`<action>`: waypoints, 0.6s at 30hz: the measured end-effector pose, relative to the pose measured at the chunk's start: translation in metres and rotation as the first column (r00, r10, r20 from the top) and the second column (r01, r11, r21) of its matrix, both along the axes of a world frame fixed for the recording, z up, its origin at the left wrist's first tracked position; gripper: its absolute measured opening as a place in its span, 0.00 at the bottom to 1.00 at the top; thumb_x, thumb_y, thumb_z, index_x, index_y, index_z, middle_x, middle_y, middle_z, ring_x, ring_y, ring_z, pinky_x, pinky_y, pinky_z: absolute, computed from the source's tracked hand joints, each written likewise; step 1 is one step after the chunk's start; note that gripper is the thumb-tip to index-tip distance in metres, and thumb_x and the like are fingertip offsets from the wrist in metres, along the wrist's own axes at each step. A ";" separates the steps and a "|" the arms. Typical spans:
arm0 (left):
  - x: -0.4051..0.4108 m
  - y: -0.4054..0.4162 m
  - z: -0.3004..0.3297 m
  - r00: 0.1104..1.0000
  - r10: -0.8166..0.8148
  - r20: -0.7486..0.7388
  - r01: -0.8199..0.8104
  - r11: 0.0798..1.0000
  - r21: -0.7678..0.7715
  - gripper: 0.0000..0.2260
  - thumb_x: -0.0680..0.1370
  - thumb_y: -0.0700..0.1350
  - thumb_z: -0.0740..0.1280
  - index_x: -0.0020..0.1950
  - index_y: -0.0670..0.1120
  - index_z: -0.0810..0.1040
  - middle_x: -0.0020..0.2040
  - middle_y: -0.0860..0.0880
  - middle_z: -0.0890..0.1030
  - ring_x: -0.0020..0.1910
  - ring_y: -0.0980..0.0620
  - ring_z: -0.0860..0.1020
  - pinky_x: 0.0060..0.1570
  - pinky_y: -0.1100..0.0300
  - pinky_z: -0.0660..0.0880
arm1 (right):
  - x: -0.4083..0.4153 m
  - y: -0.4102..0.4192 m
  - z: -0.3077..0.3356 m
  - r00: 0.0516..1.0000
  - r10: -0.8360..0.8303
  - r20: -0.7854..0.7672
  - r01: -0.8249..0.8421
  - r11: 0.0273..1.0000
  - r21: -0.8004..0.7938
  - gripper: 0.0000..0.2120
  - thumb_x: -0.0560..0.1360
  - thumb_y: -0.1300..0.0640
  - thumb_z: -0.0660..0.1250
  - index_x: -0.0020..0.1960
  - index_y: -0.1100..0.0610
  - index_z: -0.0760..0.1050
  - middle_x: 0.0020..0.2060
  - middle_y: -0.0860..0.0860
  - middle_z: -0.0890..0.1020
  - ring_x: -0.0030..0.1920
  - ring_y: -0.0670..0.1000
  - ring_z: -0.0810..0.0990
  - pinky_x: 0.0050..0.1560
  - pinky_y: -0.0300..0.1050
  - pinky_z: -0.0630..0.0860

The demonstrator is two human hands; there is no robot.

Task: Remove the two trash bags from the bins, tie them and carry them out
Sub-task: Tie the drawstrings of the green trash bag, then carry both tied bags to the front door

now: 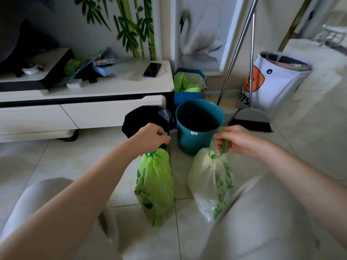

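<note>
A bright green trash bag [155, 184] hangs cinched at its neck, and my left hand [153, 136] grips its teal drawstring. To the right, a pale translucent trash bag [210, 182] with green print is also drawn closed; my right hand [238, 140] holds its green drawstring loops. Both bags are out of the bins and hang just above or touching the tiled floor, I cannot tell which. Behind them stand a black bin [148, 119] and a teal bin [199, 126], the teal one showing a dark bare inside.
A white TV cabinet [84, 107] with a phone [152, 69] and clutter is at the left. A blue box [187, 94] of green bags, a broom and dustpan [251, 117] and a white toy basket [276, 83] stand behind the bins. My knees fill the foreground.
</note>
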State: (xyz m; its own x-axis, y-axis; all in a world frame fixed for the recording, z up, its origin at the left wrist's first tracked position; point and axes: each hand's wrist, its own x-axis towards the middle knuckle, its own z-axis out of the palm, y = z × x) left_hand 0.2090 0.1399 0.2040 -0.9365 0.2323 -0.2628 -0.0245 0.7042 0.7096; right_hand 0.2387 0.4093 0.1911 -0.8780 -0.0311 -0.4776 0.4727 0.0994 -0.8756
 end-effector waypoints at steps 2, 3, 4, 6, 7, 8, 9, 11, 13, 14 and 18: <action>-0.004 0.013 0.011 0.998 -0.008 -0.068 0.006 1.000 -0.028 0.12 0.74 0.47 0.70 0.33 0.43 0.77 0.31 0.45 0.77 0.29 0.51 0.73 0.34 0.59 0.71 | -0.001 0.008 0.011 0.998 -0.024 -0.058 0.026 0.999 0.036 0.02 0.75 0.66 0.66 0.44 0.64 0.75 0.30 0.56 0.75 0.29 0.52 0.78 0.32 0.42 0.78; -0.006 0.020 0.017 0.995 -0.012 -0.101 0.008 0.999 -0.034 0.11 0.74 0.48 0.69 0.34 0.44 0.78 0.29 0.47 0.76 0.28 0.52 0.72 0.32 0.60 0.70 | -0.001 0.011 0.016 0.995 -0.039 -0.089 0.044 0.998 0.054 0.03 0.75 0.66 0.65 0.42 0.64 0.75 0.30 0.56 0.75 0.29 0.52 0.78 0.33 0.43 0.78; -0.008 0.029 0.022 0.993 -0.018 -0.119 0.016 1.000 -0.019 0.11 0.74 0.47 0.69 0.34 0.44 0.78 0.28 0.49 0.74 0.27 0.53 0.70 0.30 0.61 0.68 | -0.001 0.014 0.021 0.991 -0.067 -0.120 0.074 0.996 0.057 0.05 0.75 0.66 0.65 0.41 0.63 0.75 0.30 0.56 0.74 0.29 0.53 0.76 0.33 0.43 0.78; -0.013 0.049 0.032 0.991 -0.040 -0.127 0.045 0.998 0.040 0.12 0.75 0.47 0.68 0.32 0.45 0.77 0.26 0.51 0.72 0.25 0.55 0.69 0.29 0.62 0.67 | -0.002 0.021 0.027 0.976 -0.105 -0.191 0.130 0.984 0.125 0.07 0.76 0.65 0.65 0.38 0.62 0.74 0.29 0.56 0.74 0.29 0.53 0.75 0.31 0.42 0.75; -0.015 0.060 0.036 0.990 -0.052 -0.129 0.060 0.997 0.057 0.12 0.76 0.47 0.68 0.32 0.47 0.76 0.26 0.51 0.72 0.25 0.55 0.68 0.29 0.62 0.67 | -0.003 0.026 0.030 0.968 -0.100 -0.229 0.150 0.966 0.211 0.08 0.75 0.62 0.66 0.37 0.61 0.74 0.28 0.56 0.75 0.29 0.53 0.74 0.30 0.41 0.73; -0.019 0.070 0.039 0.989 -0.063 -0.134 0.073 0.995 0.068 0.12 0.76 0.47 0.68 0.33 0.47 0.76 0.27 0.50 0.73 0.25 0.56 0.68 0.29 0.63 0.67 | -0.005 0.032 0.033 0.960 -0.085 -0.267 0.166 0.940 0.299 0.09 0.75 0.60 0.67 0.36 0.61 0.74 0.27 0.55 0.75 0.28 0.52 0.73 0.29 0.41 0.70; -0.022 0.081 0.041 0.987 -0.076 -0.142 0.088 0.993 0.081 0.11 0.76 0.47 0.67 0.34 0.47 0.76 0.29 0.50 0.73 0.26 0.56 0.69 0.29 0.63 0.67 | -0.007 0.039 0.036 0.951 -0.083 -0.298 0.191 0.916 0.352 0.09 0.74 0.59 0.67 0.37 0.61 0.74 0.26 0.54 0.74 0.27 0.52 0.72 0.28 0.41 0.68; -0.029 0.105 0.044 0.981 -0.106 -0.161 0.128 0.983 0.130 0.09 0.77 0.46 0.67 0.39 0.44 0.78 0.30 0.49 0.74 0.28 0.55 0.70 0.31 0.64 0.68 | -0.012 0.057 0.039 0.935 -0.147 -0.322 0.264 0.895 0.360 0.06 0.73 0.59 0.68 0.41 0.62 0.76 0.26 0.53 0.72 0.27 0.51 0.70 0.25 0.40 0.66; -0.035 0.130 0.047 0.975 -0.128 -0.181 0.161 0.971 0.177 0.09 0.77 0.46 0.67 0.42 0.41 0.79 0.30 0.49 0.74 0.28 0.55 0.70 0.32 0.64 0.68 | -0.016 0.077 0.043 0.921 -0.213 -0.327 0.324 0.883 0.338 0.04 0.73 0.60 0.67 0.42 0.62 0.76 0.26 0.52 0.70 0.27 0.50 0.69 0.22 0.37 0.65; -0.038 0.143 0.048 0.975 -0.136 -0.177 0.172 0.962 0.212 0.09 0.77 0.45 0.67 0.43 0.39 0.79 0.29 0.49 0.73 0.27 0.55 0.70 0.32 0.64 0.67 | -0.017 0.087 0.045 0.916 -0.226 -0.331 0.339 0.878 0.339 0.04 0.73 0.61 0.67 0.41 0.61 0.75 0.26 0.52 0.70 0.27 0.50 0.69 0.21 0.37 0.64; -0.054 0.193 0.054 0.971 -0.209 -0.112 0.234 0.926 0.297 0.09 0.77 0.43 0.68 0.39 0.39 0.77 0.26 0.48 0.73 0.26 0.52 0.69 0.32 0.62 0.69 | -0.015 0.126 0.054 0.896 -0.276 -0.348 0.395 0.852 0.343 0.10 0.73 0.62 0.68 0.35 0.59 0.71 0.26 0.53 0.69 0.24 0.50 0.68 0.21 0.37 0.64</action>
